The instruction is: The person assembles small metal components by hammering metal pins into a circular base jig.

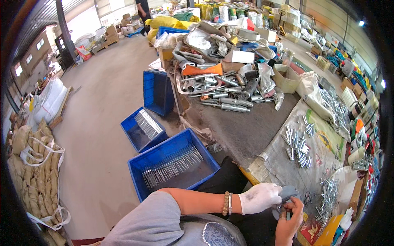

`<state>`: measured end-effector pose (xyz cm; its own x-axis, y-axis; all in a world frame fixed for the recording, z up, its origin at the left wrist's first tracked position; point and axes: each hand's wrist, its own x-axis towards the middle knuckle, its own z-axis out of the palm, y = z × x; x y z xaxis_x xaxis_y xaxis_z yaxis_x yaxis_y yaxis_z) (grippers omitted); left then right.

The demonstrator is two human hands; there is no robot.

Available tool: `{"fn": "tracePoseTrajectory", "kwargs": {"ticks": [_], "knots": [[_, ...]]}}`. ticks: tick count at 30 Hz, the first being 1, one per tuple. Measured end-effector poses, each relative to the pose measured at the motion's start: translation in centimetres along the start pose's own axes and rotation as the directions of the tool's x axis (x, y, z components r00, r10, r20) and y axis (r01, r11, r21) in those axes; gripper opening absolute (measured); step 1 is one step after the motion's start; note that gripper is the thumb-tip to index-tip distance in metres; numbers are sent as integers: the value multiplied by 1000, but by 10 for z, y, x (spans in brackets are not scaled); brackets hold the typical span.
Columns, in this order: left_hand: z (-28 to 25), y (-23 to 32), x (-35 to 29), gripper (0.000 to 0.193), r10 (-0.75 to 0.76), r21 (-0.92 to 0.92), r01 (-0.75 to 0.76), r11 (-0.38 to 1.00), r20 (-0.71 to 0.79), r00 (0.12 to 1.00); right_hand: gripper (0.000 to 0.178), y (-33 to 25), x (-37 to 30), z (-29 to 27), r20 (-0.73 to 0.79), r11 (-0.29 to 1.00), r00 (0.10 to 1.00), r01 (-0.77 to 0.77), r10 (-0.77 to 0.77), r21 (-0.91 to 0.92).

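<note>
My left hand [260, 198], in a white glove, reaches across from the lower edge with its fingers closed at a smooth grey piece [289, 192]. Its kind I cannot make out. Close by, my bare right hand [290, 216] has its fingers curled against the lower side of the same grey piece; what lies between the fingertips is hidden. Both hands are over the near edge of the worktable, close to my body. Short silver metal rods [294, 141] lie on the woven sack [273, 158] beyond them, and a heap of thin metal pins [327, 199] lies to the right.
Left of the table, a large blue bin [137, 176] holds a row of metal rods. A smaller blue bin [127, 125] with more rods and an upright blue crate [158, 92] stand behind it. Metal tubes [234, 104] pile up at the table's far side. A person [143, 12] stands far off.
</note>
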<state>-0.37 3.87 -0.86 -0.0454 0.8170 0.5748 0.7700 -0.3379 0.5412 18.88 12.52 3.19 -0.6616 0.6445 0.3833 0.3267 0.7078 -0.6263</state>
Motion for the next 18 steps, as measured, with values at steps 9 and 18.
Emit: {"fn": "tracePoseTrajectory", "kwargs": {"ticks": [9, 18], "knots": [[-3, -13, 7, 10, 38, 41, -37, 998, -6, 999, 59, -11, 8, 2, 33, 990, 998, 53, -49, -127], [0, -10, -2, 12, -6, -24, 6, 1000, -11, 1000, 44, -26, 3, -1, 173, 904, 969, 228, -175, -362]]}}
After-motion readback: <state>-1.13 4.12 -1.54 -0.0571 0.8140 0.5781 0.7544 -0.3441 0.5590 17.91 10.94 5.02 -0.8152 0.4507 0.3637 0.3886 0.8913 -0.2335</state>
